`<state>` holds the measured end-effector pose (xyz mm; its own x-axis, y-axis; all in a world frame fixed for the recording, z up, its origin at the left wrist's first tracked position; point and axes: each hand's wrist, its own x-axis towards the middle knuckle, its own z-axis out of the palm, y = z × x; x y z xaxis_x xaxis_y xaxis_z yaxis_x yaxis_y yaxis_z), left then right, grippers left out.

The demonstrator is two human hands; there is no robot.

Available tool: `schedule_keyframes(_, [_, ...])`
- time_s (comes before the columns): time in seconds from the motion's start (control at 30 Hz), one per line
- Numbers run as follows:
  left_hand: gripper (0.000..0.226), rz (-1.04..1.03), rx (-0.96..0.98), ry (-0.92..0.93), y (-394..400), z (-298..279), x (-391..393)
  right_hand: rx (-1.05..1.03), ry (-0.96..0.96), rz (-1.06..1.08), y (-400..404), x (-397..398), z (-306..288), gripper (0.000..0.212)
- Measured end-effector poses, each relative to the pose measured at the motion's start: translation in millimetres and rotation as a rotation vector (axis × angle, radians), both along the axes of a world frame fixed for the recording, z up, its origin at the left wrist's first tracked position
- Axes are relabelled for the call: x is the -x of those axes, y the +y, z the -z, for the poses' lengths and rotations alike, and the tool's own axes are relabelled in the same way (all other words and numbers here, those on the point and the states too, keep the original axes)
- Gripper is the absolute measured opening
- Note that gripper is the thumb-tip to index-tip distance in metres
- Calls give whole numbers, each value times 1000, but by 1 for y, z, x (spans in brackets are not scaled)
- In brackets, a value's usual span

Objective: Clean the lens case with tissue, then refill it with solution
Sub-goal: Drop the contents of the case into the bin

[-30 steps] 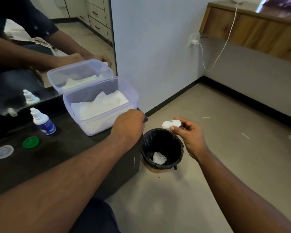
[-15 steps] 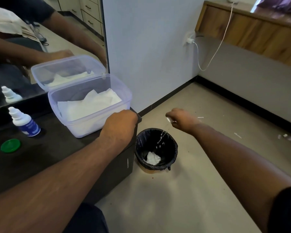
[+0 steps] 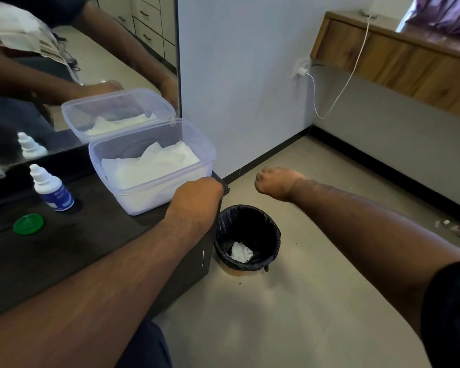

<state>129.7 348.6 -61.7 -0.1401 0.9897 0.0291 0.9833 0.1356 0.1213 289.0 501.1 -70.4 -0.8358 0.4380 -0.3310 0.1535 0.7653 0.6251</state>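
Dark counter [image 3: 64,248], left hand [image 3: 197,197] curled at tub [image 3: 154,181], right hand [image 3: 274,181] fisted, case hidden.

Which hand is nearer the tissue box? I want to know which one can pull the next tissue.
Left. The left hand rests at the tissue box's near corner on the counter; the right hand hangs off to its right, above the floor.

Change noted: I see right hand [image 3: 272,183] now turned knuckles-up beyond the bin [image 3: 247,235]; lens case hidden, liquid stream gone.
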Motion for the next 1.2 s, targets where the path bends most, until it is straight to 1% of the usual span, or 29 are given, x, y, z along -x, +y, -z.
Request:
schedule_keyframes(0.17, [22, 11, -16, -9, 2, 7, 4, 2, -9, 2, -2, -2, -4, 23])
schedule_keyframes(0.23, [21, 8, -4, -12, 3, 7, 3, 14, 16, 17, -2, -2, -10, 22])
schedule_keyframes(0.37, [20, 16, -4, -3, 4, 9, 3, 30, 252, 156, 4, -7, -20, 24])
schedule_keyframes(0.4, [19, 19, -10, -2, 3, 10, 4, 61, 263, 200, 2, -7, -16, 23])
schedule_keyframes(0.5, [20, 36, -53, -22, -1, 7, 5, 238, 219, 312, -11, -9, 5, 17])
schedule_keyframes(0.53, [23, 54, -56, -47, -3, 5, 6, 280, 280, 339, -14, -10, 10, 18])
schedule_keyframes(0.57, [27, 79, -57, -80, -7, 2, 7, 325, 403, 361, -18, -11, 12, 21])
schedule_keyframes(0.63, [33, 116, -60, -173, -20, -7, 8, 439, 715, 391, -31, -14, 7, 31])
schedule_keyframes(0.7, [30, 102, -111, -305, -40, -16, 9, 630, 991, 447, -53, -16, 0, 38])
schedule_keyframes(0.73, [28, 78, -155, -383, -52, -20, 12, 740, 1095, 472, -68, -16, -6, 39])
schedule_keyframes(0.8, [24, 11, -226, -555, -75, -25, 18, 942, 1219, 497, -97, -12, -15, 38])
schedule_keyframes(0.87, [20, -59, -250, -683, -98, -30, 28, 1136, 1286, 490, -127, -4, -22, 37])
schedule_keyframes(0.93, [15, -132, -278, -762, -120, -35, 40, 1319, 1343, 457, -157, 10, -28, 36])
schedule_keyframes(1.0, [10, -198, -310, -843, -138, -39, 55, 1456, 1353, 424, -183, 30, -31, 36])
schedule_keyframes(1.2, [8, -272, -275, -1021, -180, -46, 102, 1618, 1265, 297, -222, 94, -40, 36])
